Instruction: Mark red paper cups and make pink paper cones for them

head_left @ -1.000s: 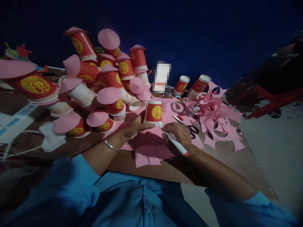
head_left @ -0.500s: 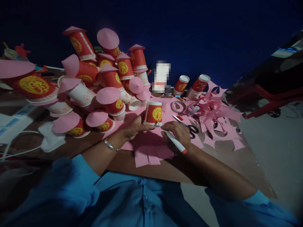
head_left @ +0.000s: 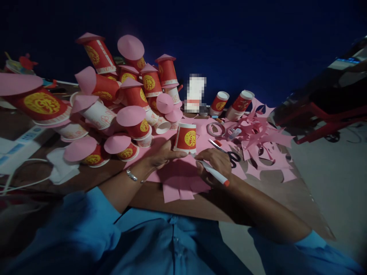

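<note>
Red cup [head_left: 185, 138]: It stands upside down on the pink paper [head_left: 183, 176], in the middle of the table [head_left: 94, 176]. It is red with a gold mark and a white band around it. Every place below is told from this cup.

Left hand [head_left: 162, 152]: It is just to the left of the cup. The fingers are bent around the cup's low edge and press it down on the paper. The hand is half closed, not flat.

Right hand [head_left: 215, 163]: It is just to the right of the cup. It is closed around a white pen [head_left: 212, 172] with an orange end. The pen tip points at the cup's low edge, where cup and paper meet. The tip itself is too small to see well.

What could go wrong: The cup is light and held from one side only. If the pen pushes too hard, the cup may slide and the line would likely come out crooked. The loose paper could slip too.

Pile of cups [head_left: 120, 103]: It sits to the left of the cup and behind it. These cups wear pink paper hats and lean on each other. A bump from the left arm could knock them over.

Scissors [head_left: 229, 153]: They lie to the right of the cup, just past the right hand. The hand could bump them.

Pink scraps [head_left: 263, 141]: They lie farther right of the cup, well apart from it.

Tape ring [head_left: 215, 129]: It lies near the cup, behind it and to the right.
</note>
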`<state>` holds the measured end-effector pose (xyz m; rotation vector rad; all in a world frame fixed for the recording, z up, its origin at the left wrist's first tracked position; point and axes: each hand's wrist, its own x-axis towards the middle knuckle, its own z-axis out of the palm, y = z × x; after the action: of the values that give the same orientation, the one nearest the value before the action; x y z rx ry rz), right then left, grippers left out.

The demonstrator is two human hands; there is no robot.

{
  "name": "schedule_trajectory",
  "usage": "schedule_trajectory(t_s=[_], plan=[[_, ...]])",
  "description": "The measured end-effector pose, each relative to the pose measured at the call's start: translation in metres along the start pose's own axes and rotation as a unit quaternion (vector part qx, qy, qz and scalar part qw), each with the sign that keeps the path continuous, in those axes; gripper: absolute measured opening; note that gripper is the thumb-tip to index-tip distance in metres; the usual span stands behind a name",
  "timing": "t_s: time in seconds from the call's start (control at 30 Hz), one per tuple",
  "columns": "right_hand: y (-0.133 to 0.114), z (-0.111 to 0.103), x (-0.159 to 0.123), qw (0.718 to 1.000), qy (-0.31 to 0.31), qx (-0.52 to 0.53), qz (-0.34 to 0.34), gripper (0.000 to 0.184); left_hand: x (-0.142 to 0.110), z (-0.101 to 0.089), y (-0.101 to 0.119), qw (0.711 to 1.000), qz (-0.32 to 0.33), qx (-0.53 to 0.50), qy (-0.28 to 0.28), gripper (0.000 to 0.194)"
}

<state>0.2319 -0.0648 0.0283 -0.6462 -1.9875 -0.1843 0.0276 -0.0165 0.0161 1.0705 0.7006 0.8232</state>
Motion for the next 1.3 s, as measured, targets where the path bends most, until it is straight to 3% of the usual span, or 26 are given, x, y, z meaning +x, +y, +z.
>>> schedule_trajectory(t_s=[0.3,0.6,1.0,1.3], plan=[[0.0029,0.0030,-0.0021,1.000,0.018,-0.008,0.007,0.006,0.0018,-0.0008,-0.0009,0.999,0.031,-0.009,-0.020,0.053],[0.0029,0.0032,-0.0020,1.000,0.008,-0.018,0.007,0.013,0.0008,-0.0016,-0.0013,1.000,0.011,0.002,-0.014,0.073],[0.0050,0.0043,-0.0033,1.000,0.005,-0.023,0.006,0.005,0.0029,-0.0030,-0.0056,1.000,0.005,-0.006,-0.020,0.092],[0.0039,0.0039,-0.0020,0.999,0.017,-0.027,0.012,0.012,0.0024,-0.0032,-0.0055,0.999,0.011,-0.030,-0.020,0.081]])
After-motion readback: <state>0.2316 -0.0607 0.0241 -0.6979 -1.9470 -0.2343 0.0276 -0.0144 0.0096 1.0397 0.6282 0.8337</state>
